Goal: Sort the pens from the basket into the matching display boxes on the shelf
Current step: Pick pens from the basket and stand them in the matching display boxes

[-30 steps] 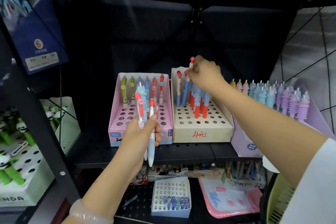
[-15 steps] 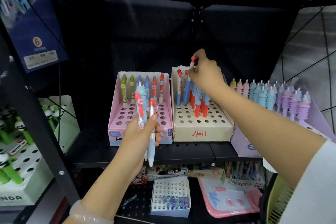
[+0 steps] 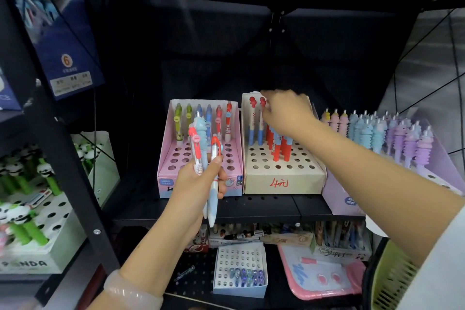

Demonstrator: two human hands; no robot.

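Gripping pens (image 3: 204, 158) in left hand (image 3: 198, 181), upright

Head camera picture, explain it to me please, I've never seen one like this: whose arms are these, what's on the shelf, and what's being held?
The picture comes from a camera worn on a person's head, looking down at their own arms. The left hand grips a small bunch of pens with red and blue tops. The right hand reaches over the beige cardboard display box, at the red-capped pens standing in its back row; blur hides whether it grips one. On the black metal shelf, a pink cardboard display box sits to the left and a lilac display box to the right.
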